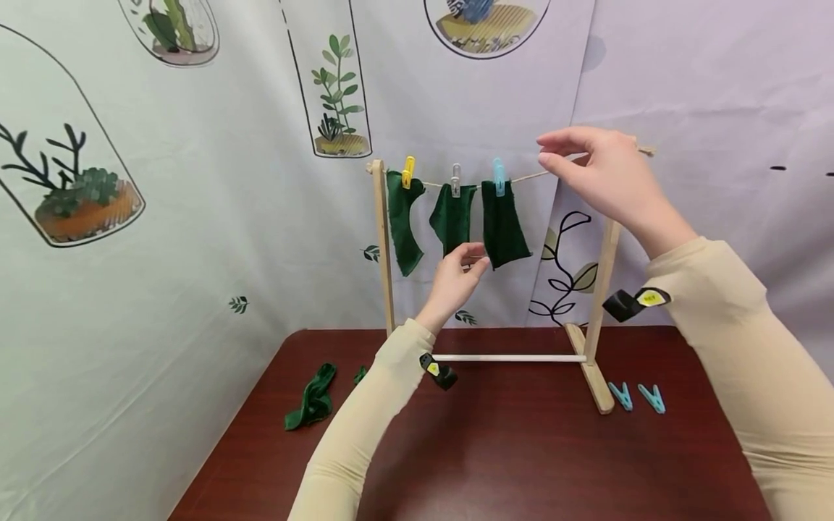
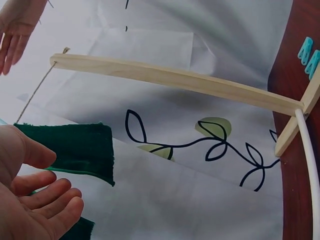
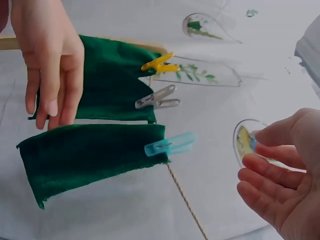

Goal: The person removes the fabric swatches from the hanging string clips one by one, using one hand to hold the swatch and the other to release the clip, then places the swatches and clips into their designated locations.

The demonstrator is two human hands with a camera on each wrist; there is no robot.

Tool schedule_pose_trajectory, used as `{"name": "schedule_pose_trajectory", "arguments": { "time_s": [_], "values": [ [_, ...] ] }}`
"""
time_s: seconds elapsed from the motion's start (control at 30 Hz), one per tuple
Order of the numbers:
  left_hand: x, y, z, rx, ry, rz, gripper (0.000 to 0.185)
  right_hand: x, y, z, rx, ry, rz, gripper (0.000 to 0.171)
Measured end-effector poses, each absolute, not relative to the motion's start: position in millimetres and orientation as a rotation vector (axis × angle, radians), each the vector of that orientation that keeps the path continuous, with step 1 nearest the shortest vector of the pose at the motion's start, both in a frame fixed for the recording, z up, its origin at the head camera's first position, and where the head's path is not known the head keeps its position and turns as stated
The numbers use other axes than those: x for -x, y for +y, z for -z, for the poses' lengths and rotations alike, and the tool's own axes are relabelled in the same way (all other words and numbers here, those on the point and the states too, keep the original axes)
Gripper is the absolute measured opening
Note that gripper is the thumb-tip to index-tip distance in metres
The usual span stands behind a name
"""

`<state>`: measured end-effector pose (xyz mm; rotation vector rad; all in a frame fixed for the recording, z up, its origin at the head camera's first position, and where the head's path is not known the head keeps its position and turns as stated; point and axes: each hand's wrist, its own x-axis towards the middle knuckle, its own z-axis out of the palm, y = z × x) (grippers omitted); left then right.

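Nearest: two cream sleeves (image 1: 365,427) over the dark red table (image 1: 508,463). On the table's far edge is a wooden drying rack (image 1: 383,246), with a string (image 1: 528,176) strung between its posts as a miniature clothesline.

Three green cloth pieces hang on the left half of the string. The rightmost cloth (image 1: 503,224) is held by a blue peg (image 1: 499,176), the middle cloth (image 1: 451,217) by a clear peg (image 1: 455,179), the leftmost cloth (image 1: 402,217) by a yellow peg (image 1: 407,171).

Left hand (image 1: 456,278): fingers relaxed and spread, holding nothing, just below the middle and rightmost cloths, probably steadying their hems.

Right hand (image 1: 599,174): up at the bare right half of the string, fingers loosely curved. Wrist view shows a sliver of blue at the fingertips (image 3: 260,150); can't tell if it's a held peg.

Spare green cloth (image 1: 313,398) lies near left on the table; two blue pegs (image 1: 637,396) lie right of the rack's foot, in reach.
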<state>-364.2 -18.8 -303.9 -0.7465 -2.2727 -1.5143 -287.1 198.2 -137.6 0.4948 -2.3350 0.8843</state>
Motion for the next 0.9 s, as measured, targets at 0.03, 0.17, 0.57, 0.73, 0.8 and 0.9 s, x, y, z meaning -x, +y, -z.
{"name": "schedule_pose_trajectory", "arguments": {
  "time_s": [0.03,0.17,0.57,0.73,0.8,0.9],
  "values": [
    [364.5,-18.9,303.3,0.746,-2.266,1.509,0.032,289.4,197.1,136.2,-0.502,-2.358,-0.87,0.043],
    [365.3,-18.0,298.5,0.749,-2.249,1.483,0.032,299.8,195.1,132.0,-0.539,-2.414,-0.812,0.047],
    [366.0,-10.8,292.5,0.759,-2.238,1.522,0.035,325.4,196.3,123.4,-0.522,-2.573,-0.787,0.053],
    [364.9,-7.9,290.4,0.766,-2.241,1.537,0.037,332.6,193.6,125.4,-0.517,-2.624,-0.796,0.056],
    [363.7,-6.7,288.8,0.766,-2.239,1.54,0.038,333.4,192.4,126.6,-0.52,-2.633,-0.798,0.056],
    [363.2,-5.1,286.1,0.765,-2.23,1.543,0.039,335.1,189.6,128.2,-0.531,-2.639,-0.802,0.056]
  ]
}}
